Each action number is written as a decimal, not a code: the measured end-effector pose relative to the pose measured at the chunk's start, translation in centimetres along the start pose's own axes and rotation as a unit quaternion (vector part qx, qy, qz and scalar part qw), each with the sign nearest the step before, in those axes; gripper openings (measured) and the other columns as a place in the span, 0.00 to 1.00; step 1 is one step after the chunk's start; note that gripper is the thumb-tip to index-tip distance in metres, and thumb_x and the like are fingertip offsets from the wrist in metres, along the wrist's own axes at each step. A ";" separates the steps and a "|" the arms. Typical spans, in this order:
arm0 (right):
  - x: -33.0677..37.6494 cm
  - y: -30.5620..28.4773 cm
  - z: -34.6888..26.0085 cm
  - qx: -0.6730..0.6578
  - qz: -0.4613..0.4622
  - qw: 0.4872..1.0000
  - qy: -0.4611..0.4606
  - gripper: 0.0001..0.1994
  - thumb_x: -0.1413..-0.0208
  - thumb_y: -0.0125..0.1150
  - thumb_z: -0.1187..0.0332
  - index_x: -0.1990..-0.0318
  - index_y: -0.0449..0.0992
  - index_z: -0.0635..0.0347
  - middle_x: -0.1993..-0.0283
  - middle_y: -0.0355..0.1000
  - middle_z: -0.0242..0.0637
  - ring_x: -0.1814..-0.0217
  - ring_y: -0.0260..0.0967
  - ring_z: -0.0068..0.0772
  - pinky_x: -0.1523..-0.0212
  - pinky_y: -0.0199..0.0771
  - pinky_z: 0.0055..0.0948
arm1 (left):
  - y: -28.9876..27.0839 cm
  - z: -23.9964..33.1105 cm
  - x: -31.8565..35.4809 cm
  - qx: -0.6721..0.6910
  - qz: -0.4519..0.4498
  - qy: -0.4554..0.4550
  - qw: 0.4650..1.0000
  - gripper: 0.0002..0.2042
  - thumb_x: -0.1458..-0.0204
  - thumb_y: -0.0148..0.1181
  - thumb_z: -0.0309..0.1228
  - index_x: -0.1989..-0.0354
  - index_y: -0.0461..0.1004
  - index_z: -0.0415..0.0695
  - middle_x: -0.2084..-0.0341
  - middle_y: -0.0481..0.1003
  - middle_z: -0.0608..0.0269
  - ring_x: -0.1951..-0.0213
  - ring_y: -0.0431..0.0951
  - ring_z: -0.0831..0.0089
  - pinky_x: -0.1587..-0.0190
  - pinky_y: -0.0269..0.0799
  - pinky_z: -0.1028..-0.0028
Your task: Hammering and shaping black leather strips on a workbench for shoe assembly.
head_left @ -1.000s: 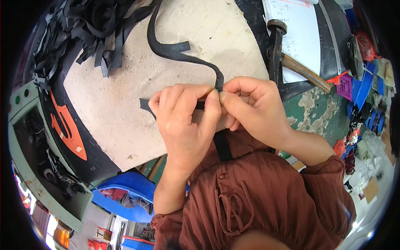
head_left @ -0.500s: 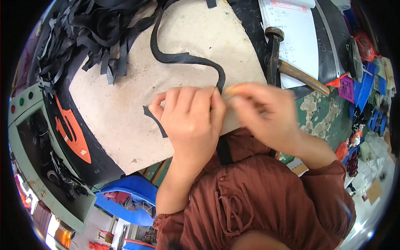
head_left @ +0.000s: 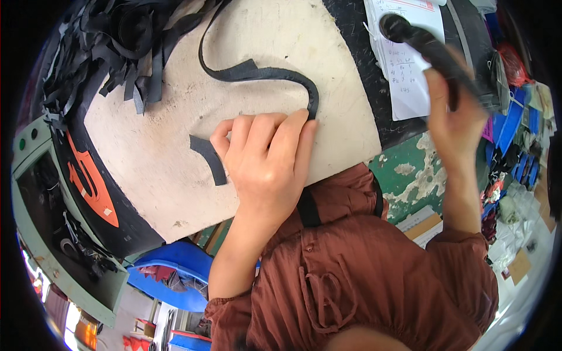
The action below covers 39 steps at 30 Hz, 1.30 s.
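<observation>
My left hand (head_left: 263,161) is closed, pinching the end of a long black strip (head_left: 307,90) between thumb and forefinger against the pale board (head_left: 152,169). The strip curves back over the board toward the far edge. A short curved black piece (head_left: 209,161) lies beside the left little finger. Off to the right, my right hand (head_left: 459,120) is wrapped round a hammer (head_left: 430,47), its dark round head raised over the paper pad (head_left: 410,93). The hammer's handle is mostly hidden by the hand and smeared by motion.
A heap of black strips (head_left: 132,41) covers the far left of the board. An orange cut-out piece (head_left: 93,187) lies left of it, near a grey-green open tray (head_left: 76,275). Below the board's edge sits a blue bin (head_left: 181,292). Coloured bags and scraps (head_left: 515,117) pile up far right.
My right hand has left the strip's end and moved right, taking up the hammer from beside the pad and lifting it. My left hand has stayed on the strip.
</observation>
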State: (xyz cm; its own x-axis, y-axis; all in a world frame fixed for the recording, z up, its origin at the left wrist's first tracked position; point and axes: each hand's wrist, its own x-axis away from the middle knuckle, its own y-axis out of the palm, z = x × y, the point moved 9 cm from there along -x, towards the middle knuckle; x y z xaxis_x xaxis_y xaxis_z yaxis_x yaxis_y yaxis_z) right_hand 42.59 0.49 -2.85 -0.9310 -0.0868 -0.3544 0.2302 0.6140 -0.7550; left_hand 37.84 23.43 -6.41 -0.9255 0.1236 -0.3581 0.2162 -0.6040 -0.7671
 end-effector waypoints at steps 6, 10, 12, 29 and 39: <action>-0.8 3.6 -7.4 -0.010 -0.214 0.960 -0.179 0.24 0.52 0.67 0.80 0.43 0.80 0.63 0.62 0.80 0.40 0.66 0.75 0.37 0.64 0.75 0.31 | 0.4 -0.3 0.4 -0.032 -0.004 -0.009 0.999 0.10 0.58 0.74 0.28 0.65 0.83 0.49 0.72 0.74 0.71 0.67 0.73 0.70 0.53 0.61 0.65; -0.7 4.9 -7.4 0.021 -0.216 0.953 -0.212 0.26 0.56 0.66 0.79 0.43 0.80 0.61 0.63 0.79 0.40 0.68 0.74 0.40 0.66 0.75 0.33 | 0.4 -0.6 0.7 -0.004 -0.008 0.015 1.000 0.11 0.59 0.74 0.28 0.64 0.83 0.50 0.72 0.73 0.72 0.67 0.73 0.70 0.54 0.62 0.65; -0.5 4.9 -7.2 0.018 -0.207 0.953 -0.221 0.27 0.57 0.66 0.79 0.44 0.80 0.61 0.63 0.79 0.40 0.69 0.74 0.40 0.66 0.75 0.32 | 0.4 -0.6 1.1 -0.001 -0.017 0.039 0.999 0.12 0.59 0.74 0.29 0.64 0.84 0.49 0.72 0.73 0.72 0.67 0.73 0.69 0.54 0.64 0.65; 0.5 5.4 -9.5 0.046 -0.277 0.933 -0.223 0.26 0.55 0.70 0.81 0.44 0.80 0.63 0.61 0.79 0.39 0.68 0.74 0.36 0.68 0.74 0.31 | 0.0 -0.1 1.6 -0.013 -0.026 0.086 0.996 0.15 0.60 0.68 0.27 0.60 0.84 0.44 0.67 0.74 0.67 0.66 0.73 0.68 0.58 0.67 0.65; 0.6 5.2 -9.9 0.040 -0.251 0.942 -0.218 0.25 0.53 0.68 0.81 0.43 0.80 0.63 0.63 0.78 0.38 0.69 0.73 0.36 0.67 0.74 0.31 | -0.4 0.1 1.7 -0.054 -0.050 0.097 0.993 0.13 0.58 0.69 0.29 0.61 0.84 0.46 0.65 0.75 0.70 0.64 0.73 0.69 0.55 0.65 0.65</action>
State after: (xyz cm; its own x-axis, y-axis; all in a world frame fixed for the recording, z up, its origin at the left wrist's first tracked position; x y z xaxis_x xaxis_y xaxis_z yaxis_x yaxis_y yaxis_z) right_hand 40.37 11.42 -1.53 -0.7271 -0.6756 -0.1219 -0.1707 0.3500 -0.9211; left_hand 36.11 23.77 -6.67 -0.8688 0.3338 -0.3658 0.1692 -0.4941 -0.8528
